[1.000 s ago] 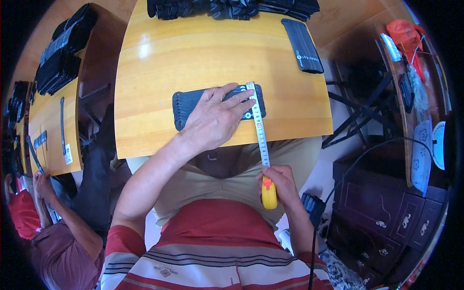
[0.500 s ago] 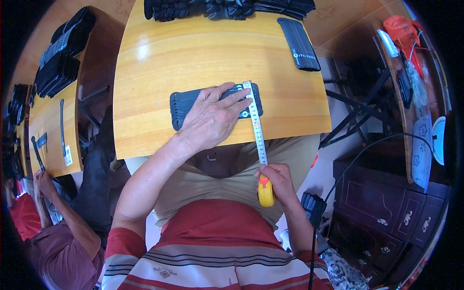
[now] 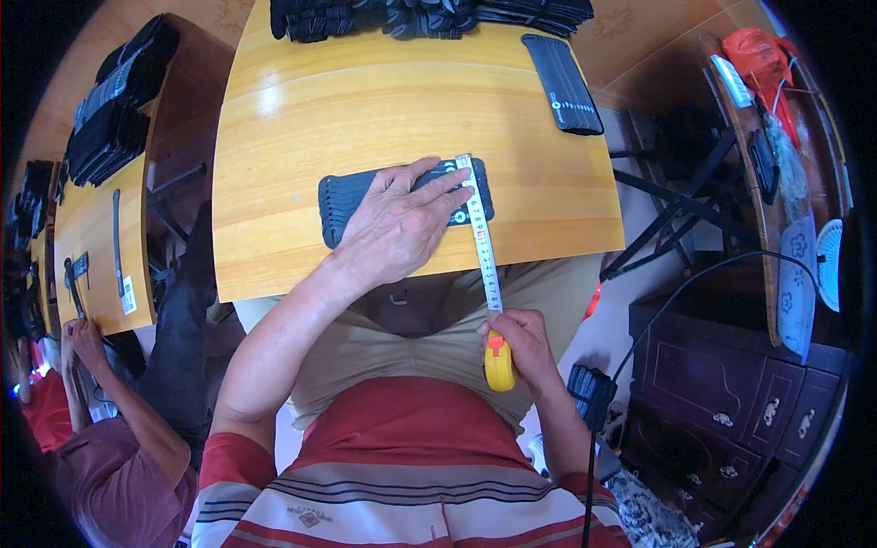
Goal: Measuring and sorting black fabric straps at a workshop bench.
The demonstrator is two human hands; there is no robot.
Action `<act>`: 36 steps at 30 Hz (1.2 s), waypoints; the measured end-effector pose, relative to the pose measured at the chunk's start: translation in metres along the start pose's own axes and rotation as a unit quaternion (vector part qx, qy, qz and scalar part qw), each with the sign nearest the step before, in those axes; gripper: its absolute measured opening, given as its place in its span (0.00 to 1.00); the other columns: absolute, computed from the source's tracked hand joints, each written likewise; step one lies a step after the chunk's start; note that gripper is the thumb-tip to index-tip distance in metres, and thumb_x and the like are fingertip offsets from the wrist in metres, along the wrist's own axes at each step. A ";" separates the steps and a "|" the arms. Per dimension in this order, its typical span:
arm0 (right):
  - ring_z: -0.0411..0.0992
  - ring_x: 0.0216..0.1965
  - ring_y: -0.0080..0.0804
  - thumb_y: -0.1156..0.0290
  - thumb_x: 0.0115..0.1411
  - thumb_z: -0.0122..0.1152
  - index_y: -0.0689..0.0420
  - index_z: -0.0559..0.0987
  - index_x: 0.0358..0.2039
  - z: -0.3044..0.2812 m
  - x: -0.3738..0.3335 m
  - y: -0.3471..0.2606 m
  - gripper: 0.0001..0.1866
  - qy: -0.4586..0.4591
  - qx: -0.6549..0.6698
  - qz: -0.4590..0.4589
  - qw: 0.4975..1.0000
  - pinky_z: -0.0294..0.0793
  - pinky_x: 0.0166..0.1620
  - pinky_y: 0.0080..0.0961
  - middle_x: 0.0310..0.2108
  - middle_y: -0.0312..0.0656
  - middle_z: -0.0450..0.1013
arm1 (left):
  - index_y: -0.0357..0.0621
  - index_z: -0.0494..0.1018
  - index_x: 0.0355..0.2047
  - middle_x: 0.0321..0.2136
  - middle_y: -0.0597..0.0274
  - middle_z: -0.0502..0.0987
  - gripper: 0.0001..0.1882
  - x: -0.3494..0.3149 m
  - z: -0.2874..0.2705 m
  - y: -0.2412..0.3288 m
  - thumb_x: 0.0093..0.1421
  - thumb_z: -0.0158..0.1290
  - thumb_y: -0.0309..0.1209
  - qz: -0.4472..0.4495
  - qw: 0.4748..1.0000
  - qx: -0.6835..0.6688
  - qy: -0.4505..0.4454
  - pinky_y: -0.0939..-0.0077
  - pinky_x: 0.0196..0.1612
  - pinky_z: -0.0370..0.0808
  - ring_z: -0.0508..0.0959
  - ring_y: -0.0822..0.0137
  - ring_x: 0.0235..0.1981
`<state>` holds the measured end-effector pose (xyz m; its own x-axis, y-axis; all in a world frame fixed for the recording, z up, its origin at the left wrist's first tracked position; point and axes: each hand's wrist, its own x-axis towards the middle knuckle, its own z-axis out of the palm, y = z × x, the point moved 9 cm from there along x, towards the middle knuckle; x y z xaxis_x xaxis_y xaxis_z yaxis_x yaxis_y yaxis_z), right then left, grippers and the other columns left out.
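A row of overlapping flat black strips with round pale marks at one end lies near the table's front edge. My left hand rests flat over it, fingers stretched out, the fingertips on a white tape blade. That blade belongs to a yellow tape measure and lies across the right end of the strips, running past the table edge toward me. Over my lap, my right hand is closed round the case, thumb by the blade's mouth. Part of the strips is hidden under my left hand.
Another fan of black strips lies at the table's far right. Piled black goods line the far edge. To the left, a person's hand works at another table. A black cable hangs at right, before a dark cabinet.
Both of my hands, the strips and the tape measure stay almost where they were. At the left table, the other person's hand and the black strip by it have shifted slightly.
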<state>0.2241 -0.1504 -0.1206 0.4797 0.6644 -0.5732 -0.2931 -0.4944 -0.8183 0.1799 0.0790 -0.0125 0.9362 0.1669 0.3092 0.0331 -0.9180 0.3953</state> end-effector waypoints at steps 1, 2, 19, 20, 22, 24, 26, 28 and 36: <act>0.76 0.22 0.28 0.61 0.67 0.58 0.65 0.83 0.30 -0.001 0.000 0.000 0.19 0.003 0.000 -0.001 1.000 0.78 0.28 0.25 0.21 0.41 0.76 | 0.49 0.76 0.57 0.62 0.61 0.73 0.19 0.000 0.000 0.000 0.65 0.51 0.29 0.000 1.000 0.000 0.000 0.55 0.64 0.63 0.66 0.50 0.66; 0.76 0.22 0.28 0.61 0.67 0.58 0.65 0.83 0.30 -0.001 0.000 0.000 0.19 0.004 0.001 -0.002 1.000 0.78 0.28 0.25 0.21 0.41 0.76 | 0.49 0.76 0.57 0.62 0.61 0.73 0.19 0.001 0.000 0.000 0.65 0.51 0.29 0.000 1.000 0.000 0.000 0.55 0.64 0.63 0.66 0.50 0.66; 0.72 0.23 0.26 0.49 0.73 0.51 0.61 0.75 0.44 -0.079 -0.030 -0.013 0.24 0.152 0.204 -0.163 0.953 0.74 0.23 0.24 0.26 0.39 0.71 | 0.46 0.70 0.63 0.66 0.55 0.68 0.25 0.005 0.003 0.007 0.64 0.54 0.29 -0.009 0.998 0.053 -0.017 0.56 0.66 0.64 0.67 0.52 0.66; 0.71 0.22 0.26 0.47 0.73 0.50 0.61 0.75 0.45 -0.096 -0.038 -0.020 0.26 0.193 0.251 -0.209 0.925 0.72 0.21 0.23 0.25 0.39 0.71 | 0.46 0.70 0.63 0.66 0.55 0.68 0.25 0.004 0.002 0.008 0.64 0.54 0.29 0.000 0.999 0.046 -0.021 0.56 0.66 0.64 0.67 0.52 0.66; 0.69 0.21 0.25 0.42 0.72 0.48 0.59 0.74 0.47 -0.131 -0.040 0.001 0.28 0.250 0.209 -0.211 0.922 0.70 0.21 0.23 0.25 0.37 0.70 | 0.45 0.71 0.62 0.66 0.54 0.67 0.24 0.005 0.003 0.005 0.65 0.53 0.29 -0.016 0.997 0.072 -0.032 0.55 0.66 0.63 0.66 0.52 0.67; 0.69 0.20 0.26 0.40 0.72 0.48 0.56 0.75 0.46 -0.164 -0.041 0.045 0.28 0.340 0.309 -0.109 0.882 0.72 0.24 0.24 0.26 0.37 0.70 | 0.44 0.72 0.61 0.66 0.54 0.68 0.23 0.006 0.004 0.008 0.65 0.53 0.30 -0.006 0.997 0.074 -0.032 0.55 0.66 0.64 0.67 0.52 0.66; 0.73 0.24 0.28 0.40 0.71 0.50 0.55 0.75 0.46 -0.189 -0.028 0.091 0.28 0.380 0.319 -0.087 0.864 0.75 0.28 0.25 0.28 0.37 0.73 | 0.44 0.73 0.60 0.65 0.54 0.69 0.22 0.007 0.005 0.010 0.66 0.53 0.30 0.003 0.996 0.084 -0.033 0.56 0.65 0.64 0.67 0.53 0.66; 0.76 0.30 0.31 0.41 0.69 0.54 0.55 0.75 0.48 -0.208 -0.009 0.161 0.28 0.416 0.355 -0.029 0.837 0.78 0.30 0.28 0.34 0.39 0.76 | 0.44 0.73 0.60 0.65 0.54 0.69 0.22 0.009 0.008 0.010 0.66 0.54 0.30 -0.008 0.995 0.096 -0.039 0.56 0.65 0.64 0.67 0.52 0.66; 0.81 0.42 0.45 0.55 0.64 0.68 0.59 0.75 0.53 -0.263 0.089 0.381 0.25 0.404 0.538 0.043 0.738 0.86 0.41 0.45 0.46 0.46 0.78 | 0.39 0.79 0.51 0.56 0.49 0.77 0.17 0.005 -0.012 0.019 0.61 0.59 0.26 0.010 0.993 0.107 0.038 0.56 0.59 0.74 0.75 0.48 0.58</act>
<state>0.3724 -0.4275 -0.4724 0.6307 -0.1091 -0.7683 -0.6301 0.5060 -0.5891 0.1805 0.0667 0.0070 0.9083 0.1671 0.3836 0.0959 -0.9756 0.1977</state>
